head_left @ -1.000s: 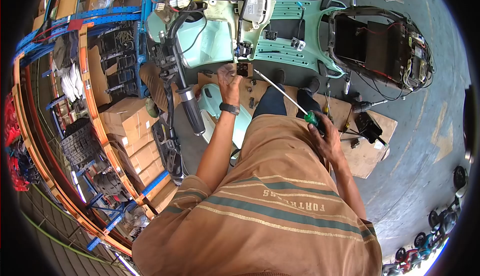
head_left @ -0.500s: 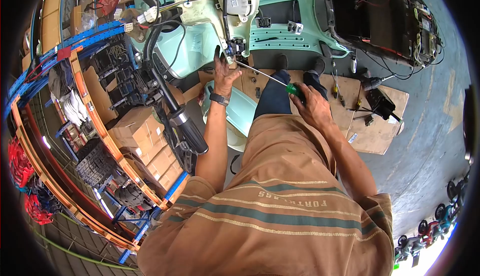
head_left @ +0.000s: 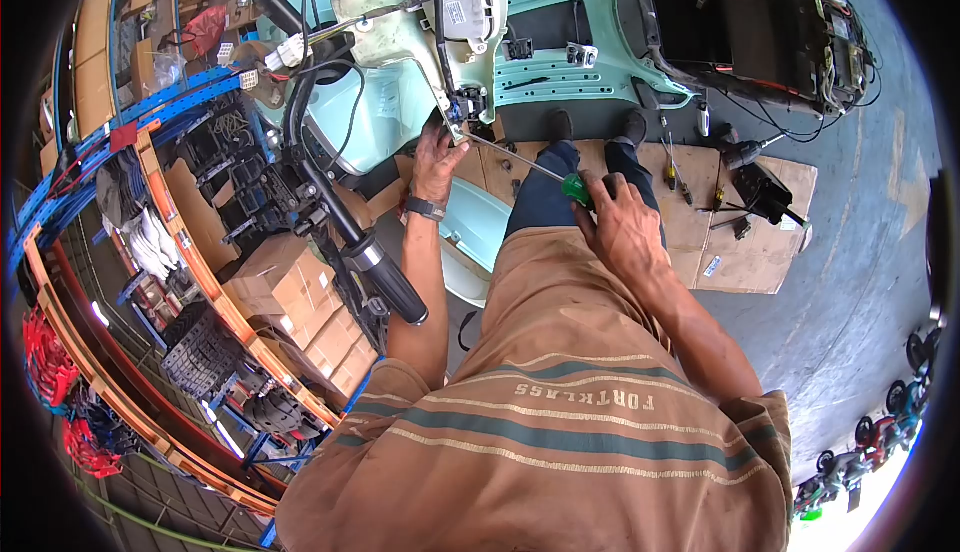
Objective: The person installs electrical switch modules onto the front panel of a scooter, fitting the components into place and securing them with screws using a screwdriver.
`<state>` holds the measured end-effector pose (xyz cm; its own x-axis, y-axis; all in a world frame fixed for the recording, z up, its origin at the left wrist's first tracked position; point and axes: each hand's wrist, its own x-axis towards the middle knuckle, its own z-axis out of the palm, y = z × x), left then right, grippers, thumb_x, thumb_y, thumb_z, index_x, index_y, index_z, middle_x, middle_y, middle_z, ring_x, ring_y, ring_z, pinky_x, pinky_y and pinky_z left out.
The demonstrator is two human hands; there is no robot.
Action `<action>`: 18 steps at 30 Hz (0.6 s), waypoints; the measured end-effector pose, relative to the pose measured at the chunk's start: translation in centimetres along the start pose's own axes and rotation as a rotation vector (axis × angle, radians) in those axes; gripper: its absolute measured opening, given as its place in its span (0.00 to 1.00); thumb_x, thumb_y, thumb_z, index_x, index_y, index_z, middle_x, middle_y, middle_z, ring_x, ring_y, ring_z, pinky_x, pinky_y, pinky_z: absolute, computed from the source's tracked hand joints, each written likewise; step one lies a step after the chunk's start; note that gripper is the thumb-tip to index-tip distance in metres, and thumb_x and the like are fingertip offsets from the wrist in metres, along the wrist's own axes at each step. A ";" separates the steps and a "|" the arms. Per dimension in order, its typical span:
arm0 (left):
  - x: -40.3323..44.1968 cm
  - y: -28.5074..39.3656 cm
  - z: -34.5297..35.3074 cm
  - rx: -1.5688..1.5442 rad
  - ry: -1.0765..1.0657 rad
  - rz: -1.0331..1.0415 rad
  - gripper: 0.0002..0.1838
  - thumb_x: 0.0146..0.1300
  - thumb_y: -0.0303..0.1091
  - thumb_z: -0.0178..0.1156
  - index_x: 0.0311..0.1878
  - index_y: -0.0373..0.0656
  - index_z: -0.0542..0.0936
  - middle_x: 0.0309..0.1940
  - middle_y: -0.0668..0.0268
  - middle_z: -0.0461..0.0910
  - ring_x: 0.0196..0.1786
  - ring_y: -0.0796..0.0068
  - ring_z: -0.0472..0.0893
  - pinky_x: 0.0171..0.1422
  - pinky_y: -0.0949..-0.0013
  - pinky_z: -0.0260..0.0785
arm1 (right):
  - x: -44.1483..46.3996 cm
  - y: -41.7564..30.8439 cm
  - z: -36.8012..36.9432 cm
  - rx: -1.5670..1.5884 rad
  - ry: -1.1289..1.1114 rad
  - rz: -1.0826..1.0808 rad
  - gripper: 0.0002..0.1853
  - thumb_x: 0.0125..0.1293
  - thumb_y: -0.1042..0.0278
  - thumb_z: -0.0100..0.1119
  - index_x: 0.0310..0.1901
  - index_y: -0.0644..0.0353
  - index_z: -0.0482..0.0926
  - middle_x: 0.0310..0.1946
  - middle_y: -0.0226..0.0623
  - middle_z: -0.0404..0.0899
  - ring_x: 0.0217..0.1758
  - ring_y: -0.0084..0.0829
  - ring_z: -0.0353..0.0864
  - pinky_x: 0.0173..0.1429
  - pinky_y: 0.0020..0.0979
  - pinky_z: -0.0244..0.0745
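My right hand (head_left: 622, 224) is wrapped round the green handle of a long screwdriver (head_left: 577, 190). Its shaft runs up and left to the lower edge of the mint-green scooter body (head_left: 380, 102), beside a small black and blue part (head_left: 466, 107). At that same edge is my left hand (head_left: 436, 160), its fingertips partly hidden behind the panel and its thumb near the screwdriver tip. Whether it grips the panel is not clear. Above sits the round instrument unit (head_left: 468, 2).
Black handlebar grip (head_left: 390, 282) stands left of my left forearm. Cardboard (head_left: 740, 262) on the floor bears tools, a drill (head_left: 745, 152) and a black part (head_left: 765, 192). Shelving (head_left: 195, 262) with boxes (head_left: 290, 287) fills the left. A black frame (head_left: 740, 27) lies at the upper right.
The screwdriver tip has moved left and up to the panel edge. My left hand has moved up to that edge, its fingers going behind it. The view has shifted.
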<state>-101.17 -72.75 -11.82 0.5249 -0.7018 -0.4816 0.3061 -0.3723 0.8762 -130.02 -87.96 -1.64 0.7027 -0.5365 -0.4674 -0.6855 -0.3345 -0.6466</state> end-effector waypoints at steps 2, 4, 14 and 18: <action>-0.1 0.3 -0.2 -0.058 -0.026 -0.014 0.39 0.58 0.21 0.63 0.72 0.42 0.59 0.64 0.62 0.67 0.67 0.65 0.71 0.70 0.53 0.70 | -0.7 -1.7 -0.8 -0.123 0.107 -0.099 0.22 0.67 0.68 0.55 0.62 0.60 0.68 0.53 0.59 0.70 0.50 0.53 0.78 0.46 0.46 0.81; -0.1 0.8 -0.2 -0.120 -0.054 -0.024 0.38 0.59 0.22 0.64 0.71 0.43 0.60 0.64 0.63 0.67 0.67 0.64 0.71 0.70 0.54 0.71 | -1.3 -3.6 -2.2 -0.124 0.033 -0.096 0.22 0.67 0.69 0.53 0.61 0.62 0.67 0.52 0.59 0.70 0.50 0.53 0.78 0.46 0.46 0.81; -0.6 1.0 1.0 -0.386 -0.085 -0.068 0.33 0.61 0.24 0.66 0.68 0.49 0.63 0.63 0.66 0.69 0.69 0.53 0.71 0.59 0.53 0.80 | 0.6 -3.4 -3.6 1.412 -0.462 0.756 0.20 0.76 0.57 0.49 0.53 0.69 0.71 0.35 0.44 0.78 0.33 0.36 0.80 0.36 0.34 0.77; -0.4 -0.2 1.4 -0.455 -0.045 -0.062 0.34 0.63 0.21 0.64 0.69 0.47 0.60 0.61 0.63 0.71 0.65 0.60 0.75 0.60 0.55 0.81 | -1.7 -6.0 -2.7 -0.022 0.184 -0.145 0.18 0.72 0.62 0.55 0.52 0.69 0.70 0.37 0.55 0.76 0.37 0.54 0.79 0.44 0.49 0.77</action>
<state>-102.51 -73.27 -11.79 0.4626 -0.7163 -0.5224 0.6583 -0.1171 0.7436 -127.62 -87.10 4.72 0.7491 -0.6130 -0.2511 -0.5851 -0.4346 -0.6847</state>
